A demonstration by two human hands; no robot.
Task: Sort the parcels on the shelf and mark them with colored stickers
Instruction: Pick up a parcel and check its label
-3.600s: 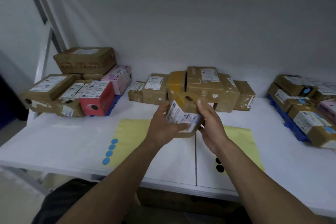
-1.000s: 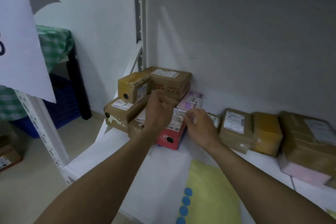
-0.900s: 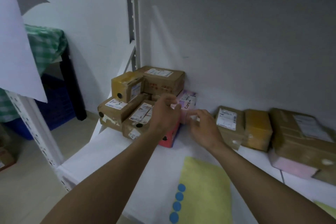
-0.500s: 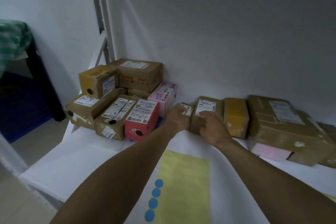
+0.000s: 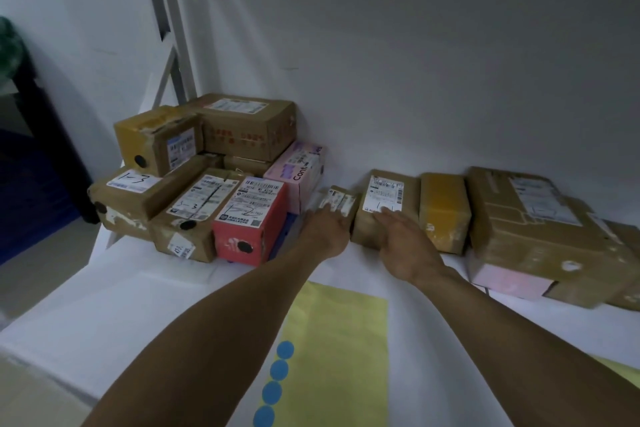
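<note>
The left hand point(image 5: 325, 229) is resting open against the small parcel point(image 5: 341, 202). The right hand point(image 5: 403, 239) is lying flat on the labelled brown parcel point(image 5: 382, 208), apparently picking the next one to sort.

Parcels along the back of the shelf point(image 5: 104, 305), hands in the middle.
A stack of parcels point(image 5: 207, 177) fills the back-left corner. Right of it, a small parcel point(image 5: 341, 199), then a labelled parcel point(image 5: 384, 204), then two more further right. The left hand point(image 5: 327, 230) rests against the small one, the right hand point(image 5: 405, 243) on the labelled one. A sticker sheet point(image 5: 343, 357) lies in front.
</note>
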